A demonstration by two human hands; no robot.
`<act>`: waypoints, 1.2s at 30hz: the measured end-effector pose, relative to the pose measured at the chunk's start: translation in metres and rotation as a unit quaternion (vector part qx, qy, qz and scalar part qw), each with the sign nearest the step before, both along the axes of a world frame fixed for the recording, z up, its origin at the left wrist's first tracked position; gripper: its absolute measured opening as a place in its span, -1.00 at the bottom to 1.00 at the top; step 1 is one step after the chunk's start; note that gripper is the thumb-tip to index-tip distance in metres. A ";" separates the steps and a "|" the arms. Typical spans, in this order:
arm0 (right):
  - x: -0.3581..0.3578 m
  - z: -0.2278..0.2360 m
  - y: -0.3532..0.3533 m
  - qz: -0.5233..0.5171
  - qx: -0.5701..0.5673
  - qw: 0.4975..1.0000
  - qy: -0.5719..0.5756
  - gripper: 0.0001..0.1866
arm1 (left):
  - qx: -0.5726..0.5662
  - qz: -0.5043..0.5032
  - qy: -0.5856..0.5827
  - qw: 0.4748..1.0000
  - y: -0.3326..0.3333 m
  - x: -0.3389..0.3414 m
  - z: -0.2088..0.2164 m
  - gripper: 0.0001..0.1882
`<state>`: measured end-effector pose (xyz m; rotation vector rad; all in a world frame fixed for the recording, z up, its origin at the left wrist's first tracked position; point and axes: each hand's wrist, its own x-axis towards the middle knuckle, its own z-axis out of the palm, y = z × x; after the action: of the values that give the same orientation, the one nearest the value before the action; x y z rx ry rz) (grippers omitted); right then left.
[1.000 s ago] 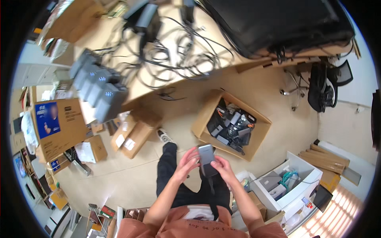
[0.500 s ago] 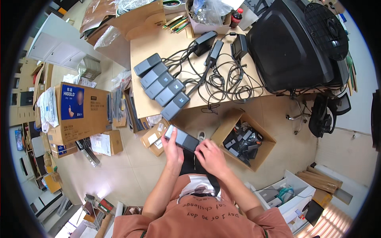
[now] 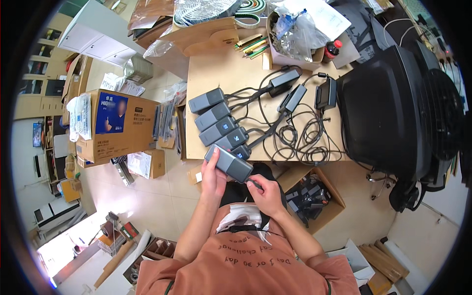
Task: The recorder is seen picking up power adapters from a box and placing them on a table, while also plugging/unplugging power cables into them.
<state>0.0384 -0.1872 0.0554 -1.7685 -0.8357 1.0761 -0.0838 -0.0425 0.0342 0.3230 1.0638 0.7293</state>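
Note:
Tilted in front of me is a dark grey power bank (image 3: 229,164), gripped along its left side by my left hand (image 3: 212,181). My right hand (image 3: 267,195) is closed in a pinch on a short black cable end (image 3: 253,183) at the power bank's lower right end; whether it is plugged in I cannot tell. Just beyond, several similar power banks (image 3: 218,131) lie in a slanted row on the table, some with lit displays. Black cables run from them to chargers (image 3: 293,98). The held power bank partly covers the nearest one in the row.
Tangled black cables (image 3: 301,142) spread over the wooden table (image 3: 209,69). A large black casing (image 3: 388,98) stands at the right. Pencils (image 3: 253,45), a bottle (image 3: 332,50) and a box of plastic bags sit at the back. An open carton (image 3: 334,199) of black devices is on the floor.
The view has shifted, and my hands with the power bank are now closer to the table edge. My right fingers now pinch a cable end at the power bank.

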 end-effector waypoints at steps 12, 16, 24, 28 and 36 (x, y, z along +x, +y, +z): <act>0.113 -0.100 0.087 -0.428 0.127 0.833 0.327 -0.76 | 0.004 0.024 0.157 0.987 0.041 0.017 -0.005 -0.55; 0.119 -0.108 0.095 -0.420 0.109 0.872 0.225 -0.74 | -0.024 0.019 0.064 0.997 0.028 0.003 -0.003 -0.50; 0.120 -0.103 0.094 -0.461 0.105 0.800 0.369 -0.75 | -0.022 0.036 -0.009 0.999 0.025 -0.020 -0.002 -0.43; 0.117 -0.106 0.104 -0.449 0.086 0.832 0.315 -0.78 | 0.015 0.021 0.039 0.999 0.030 -0.021 -0.023 -0.42; 0.107 -0.117 0.116 -0.494 0.111 0.834 0.219 -0.77 | 0.132 -0.079 0.251 0.956 0.034 -0.011 -0.035 -0.46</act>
<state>0.1451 -0.0710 -0.0620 -1.3544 0.2616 0.5789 -0.0952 -0.0089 -0.0012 0.8481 1.4009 0.6602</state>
